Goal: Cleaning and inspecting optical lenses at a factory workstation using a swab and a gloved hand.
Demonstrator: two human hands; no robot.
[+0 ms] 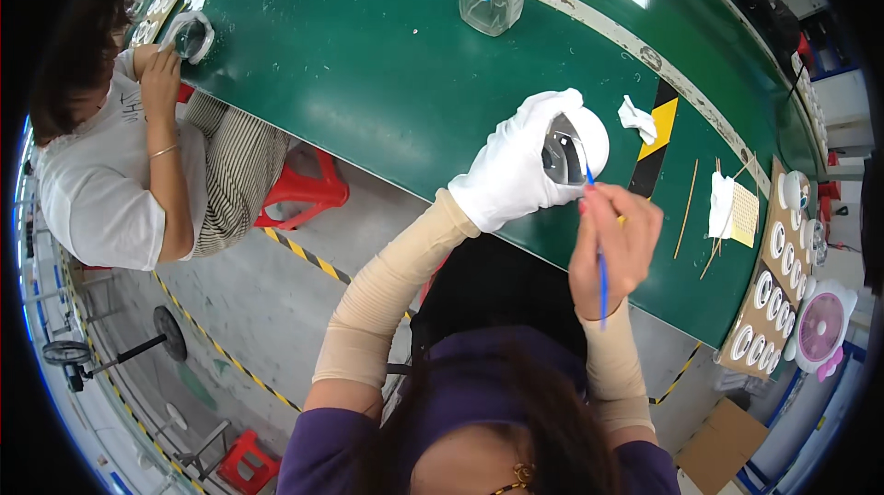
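Left hand (516, 168), gloved — fingers curled round glossy part (560, 154); right hand (615, 242) — fingers pinched on blue stick (603, 288).

Left head-worn fisheye, wide, facing steeply down from above: white-gloved left hand (517, 165) and bare right hand (615, 246) near, flat green tabletop (368, 53) beneath.

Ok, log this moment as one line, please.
Gloved left hand: holds round glossy-faced part | bare right hand: holds blue stick, tip at part's rim | green table: clear bottle, crumpled white cloth
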